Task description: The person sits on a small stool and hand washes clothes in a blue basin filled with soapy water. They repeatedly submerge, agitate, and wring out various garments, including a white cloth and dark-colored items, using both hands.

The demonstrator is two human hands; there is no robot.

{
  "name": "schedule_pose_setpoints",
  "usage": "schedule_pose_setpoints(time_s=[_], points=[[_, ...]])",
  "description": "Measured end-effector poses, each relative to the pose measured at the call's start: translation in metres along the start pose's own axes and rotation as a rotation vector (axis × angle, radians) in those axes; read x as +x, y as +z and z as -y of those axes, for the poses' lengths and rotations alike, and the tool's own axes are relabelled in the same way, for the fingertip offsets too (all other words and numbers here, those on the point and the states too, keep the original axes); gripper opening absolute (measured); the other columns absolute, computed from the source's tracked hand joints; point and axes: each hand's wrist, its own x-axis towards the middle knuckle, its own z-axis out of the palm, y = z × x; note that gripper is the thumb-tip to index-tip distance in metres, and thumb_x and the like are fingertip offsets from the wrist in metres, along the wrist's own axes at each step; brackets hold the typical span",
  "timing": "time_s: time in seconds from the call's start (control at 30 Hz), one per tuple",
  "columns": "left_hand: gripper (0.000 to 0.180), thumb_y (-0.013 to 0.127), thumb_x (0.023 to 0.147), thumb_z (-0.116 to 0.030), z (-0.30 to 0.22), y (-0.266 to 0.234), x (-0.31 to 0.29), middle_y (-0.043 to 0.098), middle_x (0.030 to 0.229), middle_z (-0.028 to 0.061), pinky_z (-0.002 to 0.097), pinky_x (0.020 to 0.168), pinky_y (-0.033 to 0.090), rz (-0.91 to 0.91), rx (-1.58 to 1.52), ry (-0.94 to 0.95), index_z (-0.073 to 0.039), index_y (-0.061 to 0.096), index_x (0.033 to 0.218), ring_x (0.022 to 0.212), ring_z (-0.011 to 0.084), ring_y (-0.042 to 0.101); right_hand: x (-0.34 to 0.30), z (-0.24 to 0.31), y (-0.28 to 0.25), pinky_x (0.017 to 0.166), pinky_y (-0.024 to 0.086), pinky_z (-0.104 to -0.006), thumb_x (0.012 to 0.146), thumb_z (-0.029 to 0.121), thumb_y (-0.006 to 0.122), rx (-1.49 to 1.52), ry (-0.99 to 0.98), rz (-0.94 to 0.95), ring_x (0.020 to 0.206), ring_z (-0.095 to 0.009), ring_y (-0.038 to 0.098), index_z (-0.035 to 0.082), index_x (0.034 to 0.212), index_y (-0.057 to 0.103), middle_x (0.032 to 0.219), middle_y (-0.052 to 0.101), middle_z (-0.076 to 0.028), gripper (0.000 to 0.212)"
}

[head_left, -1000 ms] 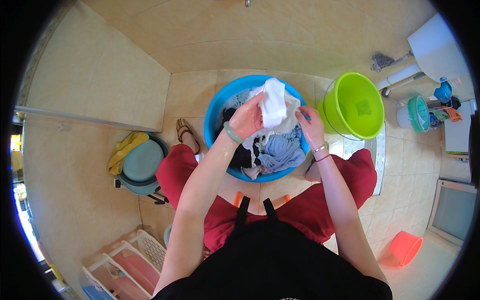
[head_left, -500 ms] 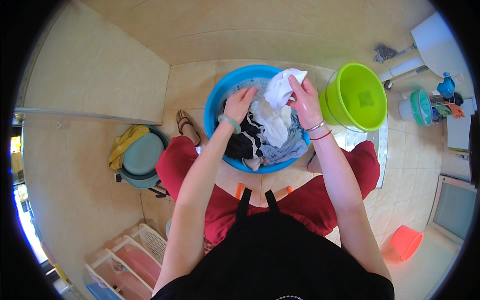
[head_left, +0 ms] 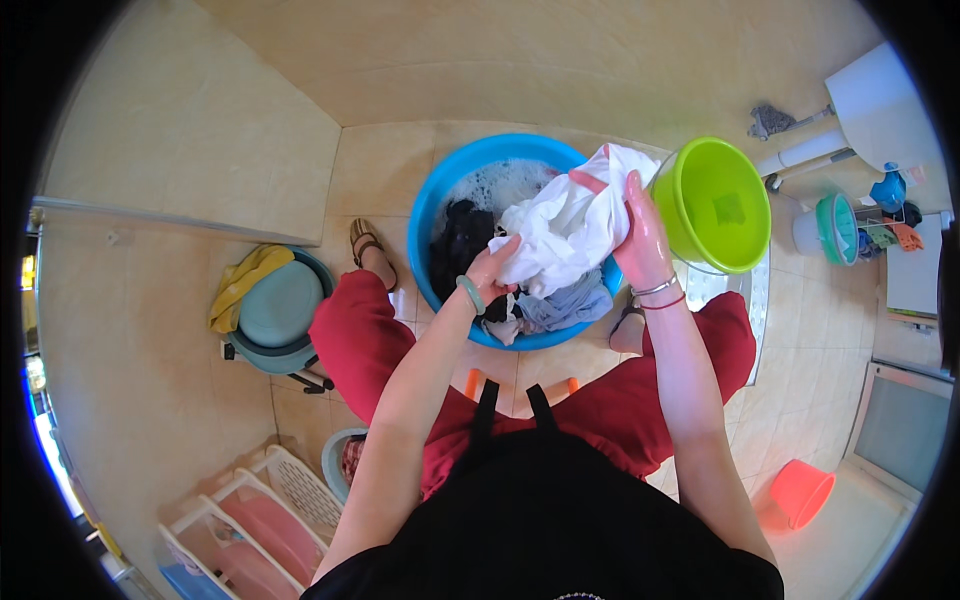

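Observation:
A white garment [head_left: 565, 232], bunched and wet-looking, is stretched between my two hands over a blue basin [head_left: 425, 205]. My left hand [head_left: 492, 272] grips its lower left end, fingers partly hidden by the cloth. At the upper right, my right hand [head_left: 643, 235] has its fingers wrapped round the cloth. Below it in the basin lie black clothing [head_left: 462, 240] with white trim and a grey-blue garment [head_left: 570, 302]. Suds [head_left: 505, 182] float on the water at the back.
A lime-green bucket [head_left: 712, 205] stands right of the basin. Stacked basins [head_left: 280, 305] with a yellow cloth [head_left: 245, 290] sit at the left. A white rack [head_left: 300, 490] is at the lower left, and a coral-red bucket [head_left: 803, 495] at the lower right.
The white garment has been lifted and spread wider above the basin. My left hand has moved down and taken hold of it; my right hand has shifted slightly right and down.

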Motion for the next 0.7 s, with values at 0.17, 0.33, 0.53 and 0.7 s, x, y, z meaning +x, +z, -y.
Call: schedule_pose_setpoints(time_s=[0.17,0.33,0.53,0.7], points=[[0.041,0.072,0.078,-0.032,-0.023,0.036,-0.026,0.058,0.112,0.0144,0.0389,0.079,0.052,-0.377,1.026,0.66,-0.011,0.061,0.112,0.09,0.0312,0.063,-0.005,-0.016,-0.027,0.056,0.04,-0.0185,0.1,0.04,0.047,-0.672,0.002,-0.034,0.069,-0.001,0.051,0.006,0.112,0.063,0.093,0.068,0.002,0.04],[0.048,0.071,0.075,-0.025,-0.045,0.084,-0.043,0.038,0.138,0.019,0.0426,0.092,0.048,-0.29,1.273,0.948,-0.013,0.059,0.119,0.104,0.0437,0.056,-0.008,-0.036,-0.012,0.057,0.041,-0.0214,0.098,0.039,0.052,-0.782,0.043,0.125,0.068,-0.004,0.05,0.006,0.098,0.067,0.081,0.063,0.003,0.036],[0.053,0.062,0.082,-0.039,-0.046,0.036,0.043,0.059,0.12,0.022,0.0457,0.091,0.046,0.258,1.437,0.572,-0.013,0.053,0.128,0.111,0.0361,0.057,-0.008,-0.024,0.007,0.069,0.05,-0.0227,0.097,0.038,0.054,-0.476,0.127,0.082,0.079,-0.007,0.059,0.003,0.105,0.066,0.092,0.065,-0.001,0.038],[0.061,0.058,0.087,-0.041,-0.055,0.023,0.041,0.054,0.13,0.0221,0.0403,0.102,0.04,0.262,1.846,0.427,-0.01,0.045,0.137,0.117,0.037,0.053,-0.005,0.002,-0.023,0.066,0.058,-0.03,0.093,0.045,0.057,-0.449,0.028,-0.282,0.08,-0.015,0.066,-0.002,0.106,0.064,0.093,0.066,-0.007,0.05]])
